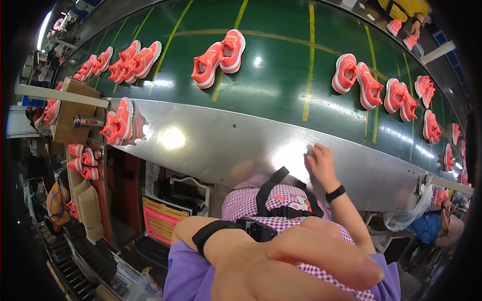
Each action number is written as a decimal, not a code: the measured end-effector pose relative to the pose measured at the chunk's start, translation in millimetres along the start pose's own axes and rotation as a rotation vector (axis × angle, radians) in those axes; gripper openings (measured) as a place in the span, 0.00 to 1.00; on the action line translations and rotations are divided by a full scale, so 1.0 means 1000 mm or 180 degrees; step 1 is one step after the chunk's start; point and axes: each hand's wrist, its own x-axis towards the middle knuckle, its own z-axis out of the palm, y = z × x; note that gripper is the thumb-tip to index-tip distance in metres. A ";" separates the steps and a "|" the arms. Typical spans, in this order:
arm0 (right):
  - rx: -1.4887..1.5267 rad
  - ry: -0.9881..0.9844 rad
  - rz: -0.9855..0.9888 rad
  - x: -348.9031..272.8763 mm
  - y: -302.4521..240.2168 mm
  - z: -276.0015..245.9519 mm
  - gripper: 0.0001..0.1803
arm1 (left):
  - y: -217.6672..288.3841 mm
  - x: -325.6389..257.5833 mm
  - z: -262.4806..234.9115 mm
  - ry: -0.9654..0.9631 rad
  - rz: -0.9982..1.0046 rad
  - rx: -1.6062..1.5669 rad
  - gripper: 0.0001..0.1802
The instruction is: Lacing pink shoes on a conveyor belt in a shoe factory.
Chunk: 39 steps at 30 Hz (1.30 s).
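Note:
My left hand (296, 258) looms very large at the bottom, close to the camera. One finger stretches to the right, some fingers are cut off by the lower edge, and nothing shows in its grasp. A black strap with a buckle sits at that wrist. My right hand (320, 161), with a black wristband, hovers at or just above the shiny metal ledge (201, 128), fingers loosely bent and apart, holding nothing; contact is unclear. Past the ledge, a pair of coral-pink sneakers (219, 59) rests on the green conveyor belt (276, 75). Another sneaker pair (119, 122) stands on the ledge's left end.
More sneaker pairs (357, 80) line the belt both ways. At left are a cardboard box (75, 113), a metal cup (88, 121) and a rack (83, 160) with small coral shoes. A co-worker in yellow (414, 7) handles shoes across the belt. A plastic bag (411, 210) hangs at right.

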 end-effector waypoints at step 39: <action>-0.0558 -0.0015 -0.0133 -0.040 -0.057 0.062 0.28 | 0.196 -0.059 -0.440 -0.1748 -0.3877 0.5701 0.20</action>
